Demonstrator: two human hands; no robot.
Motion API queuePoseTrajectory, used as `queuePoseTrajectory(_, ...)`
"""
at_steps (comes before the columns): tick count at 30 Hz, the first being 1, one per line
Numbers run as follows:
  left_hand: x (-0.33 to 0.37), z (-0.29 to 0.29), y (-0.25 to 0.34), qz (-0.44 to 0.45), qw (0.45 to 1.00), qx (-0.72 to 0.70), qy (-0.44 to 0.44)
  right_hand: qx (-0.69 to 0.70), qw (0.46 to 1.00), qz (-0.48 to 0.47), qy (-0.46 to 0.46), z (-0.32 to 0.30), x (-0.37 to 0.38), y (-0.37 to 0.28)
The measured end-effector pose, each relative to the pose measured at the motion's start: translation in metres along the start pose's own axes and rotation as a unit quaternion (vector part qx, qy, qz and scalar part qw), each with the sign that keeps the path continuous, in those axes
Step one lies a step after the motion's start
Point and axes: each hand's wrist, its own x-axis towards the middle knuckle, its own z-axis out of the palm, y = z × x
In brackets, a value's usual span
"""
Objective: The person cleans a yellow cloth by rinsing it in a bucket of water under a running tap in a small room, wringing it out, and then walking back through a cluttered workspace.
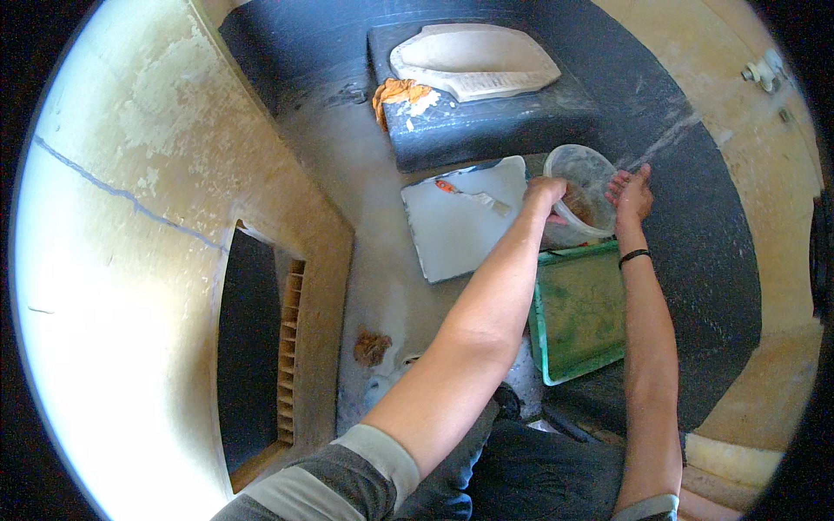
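Note:
A clear round plastic tub (578, 161) is held tilted over the floor, with something brownish (586, 207) showing inside it. My left hand (546, 193) grips the tub's left rim, thumb and fingers on either side of the edge. On the opposite side my right hand (634, 198), with a black band on its wrist, has its fingers curled against the rim. Just left of the tub lies a white board or tray (452, 234), and on it a paintbrush (473, 197) with an orange handle. Below the tub is a green-edged rectangular tray (578, 317).
A white squat toilet pan (478, 61) is set in a raised dark block (495, 135) at the back, an orange cloth (398, 94) at its corner. Pale worn walls (148, 148) rise at both sides. A brown clump (372, 346) lies on the floor; a tap (763, 73) juts out at right.

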Motion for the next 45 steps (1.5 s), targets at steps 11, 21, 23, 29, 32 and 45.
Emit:
queuePoseTrajectory(11, 0.023, -0.020, -0.001, -0.038, 0.994, 0.019, -0.099, -0.321, 0.940, -0.031, 0.110, -0.002, 0.008, 0.050)
queuePoseTrajectory(21, 0.007, -0.008, 0.004, -0.074, 0.990, 0.096, -0.072, -0.288, 0.951, -0.108, 0.040, -0.014, 0.002, 0.066)
queuePoseTrajectory(23, 0.005, -0.008, 0.006, -0.083, 0.991, 0.090, -0.055, -0.272, 0.958, -0.081, 0.038, -0.012, 0.000, 0.063)
queuePoseTrajectory(29, 0.000, -0.004, 0.010, -0.088, 0.992, 0.082, -0.043, -0.273, 0.958, -0.077, 0.047, -0.015, -0.001, 0.060)
queuePoseTrajectory(32, -0.001, -0.003, 0.010, -0.072, 0.990, 0.100, -0.068, -0.270, 0.956, -0.100, 0.054, -0.016, 0.005, 0.065)
queuePoseTrajectory(45, -0.004, 0.000, 0.011, -0.108, 0.991, 0.052, -0.059, -0.296, 0.952, -0.068, 0.032, -0.022, -0.005, 0.056)
